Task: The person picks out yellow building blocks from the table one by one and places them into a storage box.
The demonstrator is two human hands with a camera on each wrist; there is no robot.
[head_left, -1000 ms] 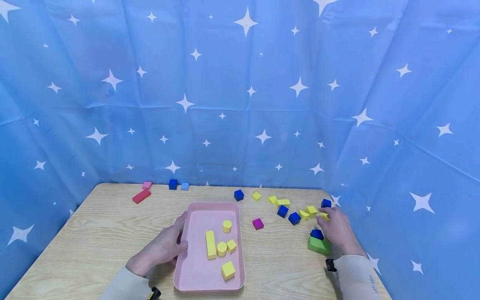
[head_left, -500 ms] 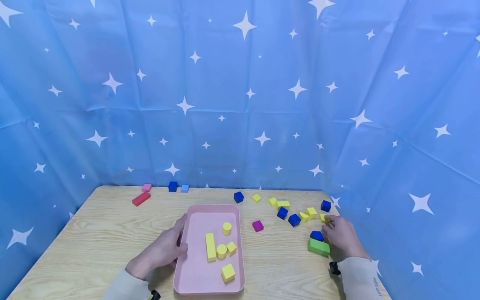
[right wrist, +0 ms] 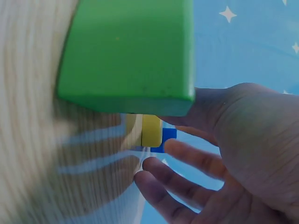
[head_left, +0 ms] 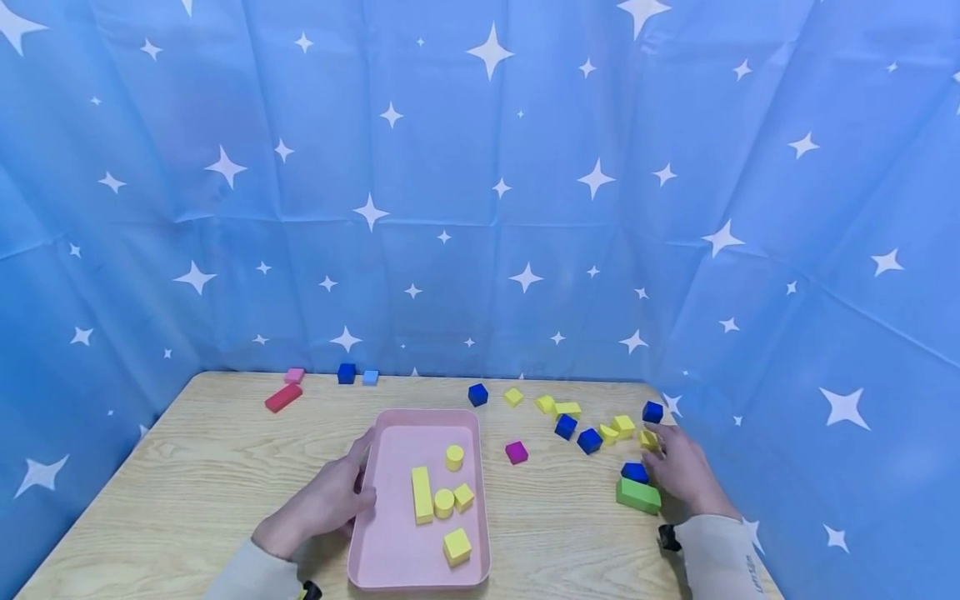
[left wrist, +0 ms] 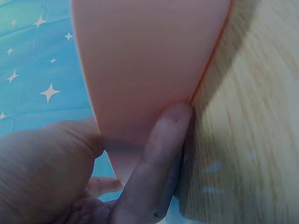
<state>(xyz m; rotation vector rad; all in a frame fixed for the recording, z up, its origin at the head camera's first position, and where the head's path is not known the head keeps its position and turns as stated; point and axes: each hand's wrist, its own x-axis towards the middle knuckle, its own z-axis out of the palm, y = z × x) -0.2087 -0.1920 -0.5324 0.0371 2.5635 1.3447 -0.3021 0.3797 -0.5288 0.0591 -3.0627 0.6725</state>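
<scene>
In the head view, my left hand [head_left: 330, 500] grips the left rim of a pink tray [head_left: 390, 567]; the left wrist view shows its fingers around the tray wall [left wrist: 140, 60]. Inside the tray lie several yellow blocks, among them a long bar [head_left: 422, 495] and a cube [head_left: 457, 547]. At the table's right side, my right hand [head_left: 686, 471] reaches a small yellow block [head_left: 648, 439], index finger and thumb on either side. Its other fingers are spread in the right wrist view; a green block [right wrist: 126, 56] hides the thumb tip, so a firm pinch cannot be made out.
Close to the right hand are a green block [head_left: 637, 495], a dark blue block [head_left: 634, 472] and a blue cube [head_left: 652, 412]. Several yellow and blue blocks trail leftward, with a magenta block [head_left: 516, 452] nearer the tray. A red block [head_left: 283, 397] lies far left; a starry curtain [head_left: 480, 208] borders the table.
The right hand has drawn back slightly from over the yellow block, and its fingers now lie around it. That block has shifted and turned a little. Left hand and tray stay put.
</scene>
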